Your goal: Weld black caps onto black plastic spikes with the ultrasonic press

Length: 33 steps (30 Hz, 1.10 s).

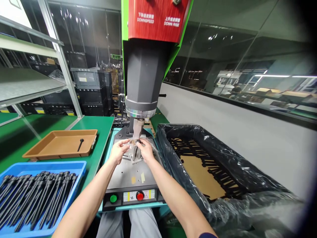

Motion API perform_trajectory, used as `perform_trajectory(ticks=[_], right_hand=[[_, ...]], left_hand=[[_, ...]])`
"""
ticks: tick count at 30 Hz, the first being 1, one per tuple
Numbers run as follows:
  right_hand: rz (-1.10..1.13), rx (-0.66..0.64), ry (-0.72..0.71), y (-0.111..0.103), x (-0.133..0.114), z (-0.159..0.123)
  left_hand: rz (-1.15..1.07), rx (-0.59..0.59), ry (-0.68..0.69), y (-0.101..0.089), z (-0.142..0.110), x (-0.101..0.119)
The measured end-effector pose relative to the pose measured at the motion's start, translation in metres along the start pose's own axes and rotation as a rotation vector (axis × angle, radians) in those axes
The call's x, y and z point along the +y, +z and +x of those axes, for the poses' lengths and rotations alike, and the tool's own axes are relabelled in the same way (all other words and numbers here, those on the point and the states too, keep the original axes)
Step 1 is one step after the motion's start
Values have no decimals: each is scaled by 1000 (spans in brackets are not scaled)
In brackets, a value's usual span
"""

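Observation:
Both my hands reach to the fixture (133, 155) under the grey press head (141, 79) of the machine. My left hand (119, 150) pinches a small clear piece beside the fixture, fingers closed. My right hand (146, 149) grips a thin black rod part (136, 150) that stands in the fixture, fingers curled on it. The metal horn tip (137, 128) hangs just above my fingers. What the clear piece is I cannot make out.
A blue bin (49, 167) with several black rods sits at the lower left. A brown tray (61, 143) holds one black rod (80, 144). A box lined with black plastic (223, 172) at right holds rows of black parts. Green (113, 198) and red (140, 195) buttons face me.

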State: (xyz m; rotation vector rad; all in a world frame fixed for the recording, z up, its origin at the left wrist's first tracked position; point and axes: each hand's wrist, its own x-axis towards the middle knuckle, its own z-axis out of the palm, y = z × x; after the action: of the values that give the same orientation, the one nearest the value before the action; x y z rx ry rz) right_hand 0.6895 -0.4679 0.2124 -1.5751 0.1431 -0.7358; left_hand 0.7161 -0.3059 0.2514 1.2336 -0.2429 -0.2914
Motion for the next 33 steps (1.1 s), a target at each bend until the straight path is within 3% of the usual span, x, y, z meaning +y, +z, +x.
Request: perform_trajectory(ticks=[6, 14, 23, 29, 33], right_hand=[[91, -94, 134, 13, 5, 17], [137, -237, 175, -2, -7, 18], [331, -144, 378, -9, 1, 19], [510, -36, 550, -36, -1, 39], [667, 78, 604, -40, -7, 55]], left_hand=[[-8, 0, 9, 0, 4, 1], [0, 5, -5, -3, 6, 1], [97, 35, 34, -5, 2, -3], [192, 13, 66, -8, 4, -9], [222, 11, 75, -7, 6, -16]])
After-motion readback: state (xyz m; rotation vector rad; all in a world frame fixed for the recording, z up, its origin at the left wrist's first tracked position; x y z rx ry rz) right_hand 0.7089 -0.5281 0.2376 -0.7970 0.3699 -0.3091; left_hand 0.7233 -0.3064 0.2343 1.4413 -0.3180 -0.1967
